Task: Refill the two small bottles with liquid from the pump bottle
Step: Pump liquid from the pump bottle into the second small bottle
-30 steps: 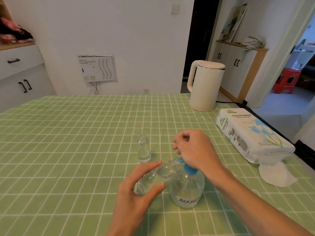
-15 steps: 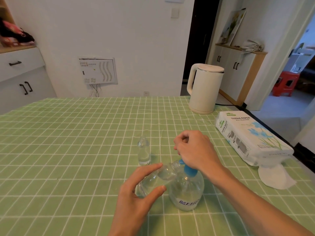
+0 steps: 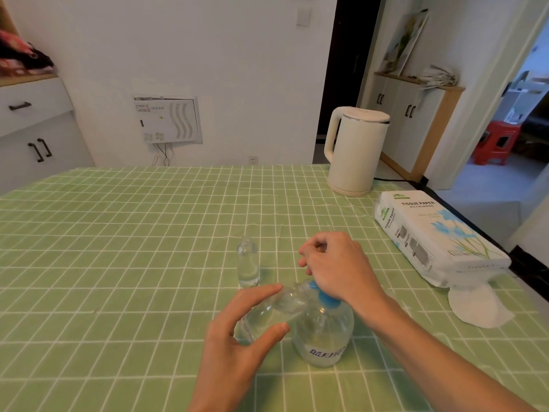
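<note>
While it's tipped toward the pump, the small clear bottle (image 3: pixel 267 316) is clamped round its body between the thumb and fingers of the left hand (image 3: pixel 237 349), with its mouth up against the round clear pump bottle (image 3: pixel 323 337). The right hand (image 3: pixel 338 269) sits on the blue pump top (image 3: pixel 323 297), fingers curled in on nothing I can see. That little bottle looks light and probably slick (mid-body is where I'd grip it). The second small clear bottle (image 3: pixel 248 266) stands upright just beyond, on the green checked tablecloth (image 3: pixel 118 233). The pump bottle's label is too blurry to read; the white pack (image 3: pixel 430 233) further back says "TISSUE PAPER".
</note>
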Available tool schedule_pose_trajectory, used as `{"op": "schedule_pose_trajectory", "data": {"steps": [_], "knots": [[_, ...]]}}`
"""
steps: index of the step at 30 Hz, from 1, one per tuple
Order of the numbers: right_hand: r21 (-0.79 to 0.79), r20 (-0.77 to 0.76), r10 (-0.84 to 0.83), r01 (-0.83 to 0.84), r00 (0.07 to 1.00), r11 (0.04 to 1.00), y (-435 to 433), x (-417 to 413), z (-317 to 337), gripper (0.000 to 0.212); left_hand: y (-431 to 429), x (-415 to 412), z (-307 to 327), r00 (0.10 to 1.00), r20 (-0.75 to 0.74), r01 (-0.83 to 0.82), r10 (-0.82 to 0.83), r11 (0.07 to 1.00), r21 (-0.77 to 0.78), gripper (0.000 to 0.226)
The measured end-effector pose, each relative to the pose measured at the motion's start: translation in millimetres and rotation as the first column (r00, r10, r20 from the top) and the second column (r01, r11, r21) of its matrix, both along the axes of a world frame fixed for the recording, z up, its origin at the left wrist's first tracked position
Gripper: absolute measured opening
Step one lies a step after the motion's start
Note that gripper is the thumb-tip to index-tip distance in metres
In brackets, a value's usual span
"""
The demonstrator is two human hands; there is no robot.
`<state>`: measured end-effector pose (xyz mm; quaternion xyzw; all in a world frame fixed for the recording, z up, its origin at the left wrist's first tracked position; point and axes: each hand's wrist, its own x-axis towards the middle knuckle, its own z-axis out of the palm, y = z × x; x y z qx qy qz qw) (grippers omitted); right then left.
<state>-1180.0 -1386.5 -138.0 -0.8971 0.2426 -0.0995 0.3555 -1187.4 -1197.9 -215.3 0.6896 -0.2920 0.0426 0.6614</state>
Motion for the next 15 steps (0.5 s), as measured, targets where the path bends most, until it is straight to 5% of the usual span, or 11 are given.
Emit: {"op": "schedule_pose_trajectory", "data": {"steps": [15], "knots": [[-0.089, 0.018, 0.024, -0.022, 1.000, 0.996, 3, -1, 14, 0.028, 2, 0, 0, 1.000, 0.010, -0.012, 0.012, 1.000, 0.028, 0.057]]}}
